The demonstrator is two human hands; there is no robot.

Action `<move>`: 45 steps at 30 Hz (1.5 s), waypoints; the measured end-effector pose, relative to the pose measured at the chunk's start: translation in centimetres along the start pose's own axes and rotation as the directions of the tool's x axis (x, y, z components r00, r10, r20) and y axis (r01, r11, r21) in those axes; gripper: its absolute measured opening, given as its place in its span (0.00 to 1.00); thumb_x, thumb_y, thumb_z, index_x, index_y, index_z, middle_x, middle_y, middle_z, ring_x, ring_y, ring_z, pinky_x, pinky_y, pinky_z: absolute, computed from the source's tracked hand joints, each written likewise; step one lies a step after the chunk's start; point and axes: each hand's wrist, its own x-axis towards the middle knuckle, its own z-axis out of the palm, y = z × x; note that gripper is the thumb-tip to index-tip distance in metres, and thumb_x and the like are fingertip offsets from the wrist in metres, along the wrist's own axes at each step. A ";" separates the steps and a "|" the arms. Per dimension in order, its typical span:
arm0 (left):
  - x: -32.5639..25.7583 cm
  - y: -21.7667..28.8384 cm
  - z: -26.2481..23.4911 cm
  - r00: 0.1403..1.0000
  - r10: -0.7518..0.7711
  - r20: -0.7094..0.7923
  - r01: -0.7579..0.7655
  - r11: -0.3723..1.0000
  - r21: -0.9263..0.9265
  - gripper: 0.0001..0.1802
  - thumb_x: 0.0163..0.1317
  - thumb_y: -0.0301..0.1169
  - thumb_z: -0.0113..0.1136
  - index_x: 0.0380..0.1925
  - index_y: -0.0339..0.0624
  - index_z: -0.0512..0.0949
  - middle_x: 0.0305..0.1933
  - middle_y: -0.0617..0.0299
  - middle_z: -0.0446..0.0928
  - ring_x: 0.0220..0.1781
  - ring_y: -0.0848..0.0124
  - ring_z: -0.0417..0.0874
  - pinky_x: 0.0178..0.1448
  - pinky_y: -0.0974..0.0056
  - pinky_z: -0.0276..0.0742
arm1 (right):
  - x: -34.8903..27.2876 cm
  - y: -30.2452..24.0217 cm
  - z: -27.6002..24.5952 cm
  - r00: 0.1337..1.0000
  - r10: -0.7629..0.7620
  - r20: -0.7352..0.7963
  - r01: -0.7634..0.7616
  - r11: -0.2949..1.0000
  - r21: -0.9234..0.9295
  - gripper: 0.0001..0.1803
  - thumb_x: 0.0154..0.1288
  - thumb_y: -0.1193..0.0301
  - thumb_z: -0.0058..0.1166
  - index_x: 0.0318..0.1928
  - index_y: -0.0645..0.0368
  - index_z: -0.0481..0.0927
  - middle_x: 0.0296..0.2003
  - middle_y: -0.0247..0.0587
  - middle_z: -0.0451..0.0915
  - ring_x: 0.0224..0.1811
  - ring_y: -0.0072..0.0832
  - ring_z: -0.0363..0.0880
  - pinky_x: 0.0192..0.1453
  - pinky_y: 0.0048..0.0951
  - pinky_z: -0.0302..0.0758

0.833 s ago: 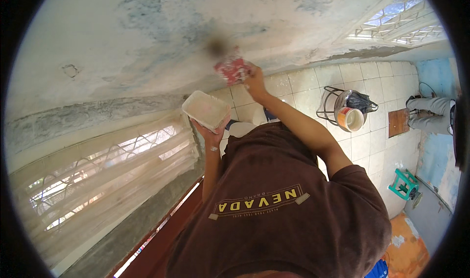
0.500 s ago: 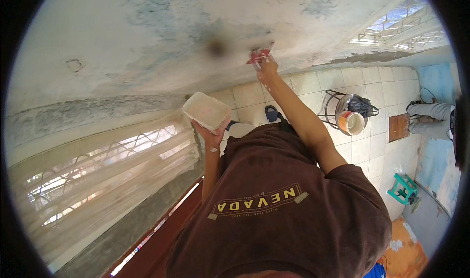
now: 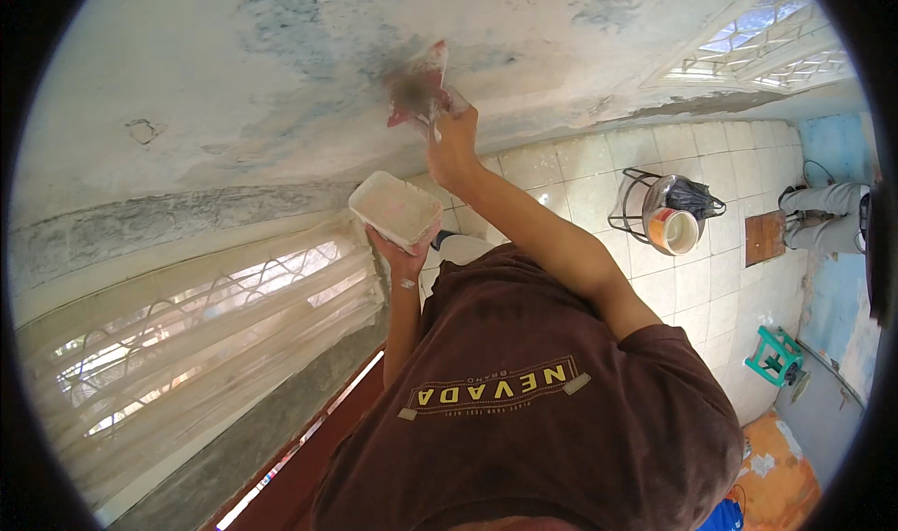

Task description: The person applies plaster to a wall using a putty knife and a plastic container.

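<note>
My right hand [image 3: 454,143] is closed around a red putty scraper [image 3: 420,91], its wide blade smeared with white and held against or close to the wall [image 3: 552,54]. A dark blurred spot covers part of the scraper. The wall has white and pale pink patches over blue-grey stains. My left hand [image 3: 400,255] grips a whitish rectangular plastic tub [image 3: 398,210] from below, coated with dried white filler. White smears mark my left wrist and my right fingers.
Left of me, a sheer curtain [image 3: 215,325] hangs before a grilled window. On the tiled floor [image 3: 645,292] a stool [image 3: 639,203] bears a black plastic bag [image 3: 690,197] and an orange-white bucket [image 3: 673,232]. A green stool [image 3: 774,356] and another person's legs [image 3: 828,215] are at right.
My right hand has moved the scraper left and slightly up along the wall, closer to the tub. The left hand and the tub have stayed almost in place.
</note>
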 end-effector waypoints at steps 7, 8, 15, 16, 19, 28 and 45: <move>-1.5 -1.3 0.1 0.999 0.024 -0.032 -0.023 0.999 0.042 0.43 0.64 0.70 0.43 0.71 0.57 0.61 0.70 0.60 0.68 0.70 0.52 0.71 0.70 0.35 0.67 | 1.7 -0.3 -17.2 0.984 0.149 -0.101 -0.173 0.938 -0.301 0.11 0.76 0.73 0.42 0.54 0.61 0.74 0.48 0.44 0.79 0.48 0.31 0.82 0.56 0.34 0.84; -1.4 -1.5 -0.2 1.000 0.010 -0.008 -0.010 1.000 0.016 0.44 0.64 0.71 0.42 0.72 0.57 0.61 0.70 0.60 0.67 0.70 0.51 0.70 0.70 0.35 0.68 | 3.1 0.2 -20.8 0.966 0.162 -0.203 -0.227 0.906 -0.356 0.12 0.76 0.73 0.41 0.54 0.63 0.74 0.49 0.45 0.79 0.49 0.33 0.82 0.55 0.33 0.84; -2.4 -1.3 1.1 0.996 0.071 0.062 -0.075 0.995 0.072 0.40 0.67 0.68 0.40 0.68 0.55 0.66 0.68 0.60 0.71 0.69 0.53 0.72 0.69 0.38 0.69 | 8.9 -2.2 -17.5 0.916 0.402 0.009 -0.401 0.911 0.095 0.17 0.72 0.79 0.45 0.59 0.70 0.70 0.49 0.53 0.82 0.50 0.34 0.81 0.51 0.25 0.79; -2.5 -1.0 1.0 0.995 0.078 0.059 -0.082 0.994 0.066 0.40 0.67 0.68 0.40 0.68 0.55 0.66 0.68 0.60 0.71 0.69 0.53 0.72 0.69 0.38 0.69 | 7.9 -3.1 -16.4 0.942 0.331 -0.043 -0.329 0.943 0.060 0.17 0.71 0.80 0.45 0.58 0.71 0.70 0.47 0.52 0.82 0.49 0.35 0.81 0.51 0.26 0.79; -2.4 -0.4 0.3 0.995 0.060 0.075 -0.056 0.997 -0.043 0.40 0.68 0.68 0.39 0.69 0.55 0.64 0.69 0.60 0.69 0.70 0.54 0.71 0.70 0.38 0.67 | 5.6 -8.5 -11.9 0.963 0.251 -0.095 -0.222 0.944 0.242 0.15 0.70 0.80 0.45 0.55 0.71 0.71 0.45 0.50 0.82 0.49 0.36 0.80 0.51 0.28 0.79; -1.9 -1.4 0.1 0.997 0.047 0.058 -0.044 0.998 -0.055 0.41 0.67 0.68 0.39 0.70 0.55 0.64 0.69 0.61 0.70 0.70 0.55 0.71 0.71 0.40 0.67 | 4.5 -17.5 -26.0 0.994 0.067 -0.084 -0.040 0.957 0.287 0.18 0.63 0.77 0.57 0.55 0.59 0.79 0.47 0.45 0.82 0.45 0.32 0.81 0.50 0.36 0.83; -0.3 -3.1 2.9 0.995 -0.076 0.066 0.070 0.993 0.095 0.43 0.65 0.71 0.42 0.72 0.57 0.61 0.71 0.61 0.67 0.72 0.54 0.68 0.71 0.40 0.67 | 17.0 -10.6 -28.5 0.968 -0.225 -0.110 0.086 0.712 -0.697 0.07 0.71 0.76 0.46 0.45 0.62 0.76 0.36 0.43 0.79 0.33 0.32 0.81 0.38 0.31 0.80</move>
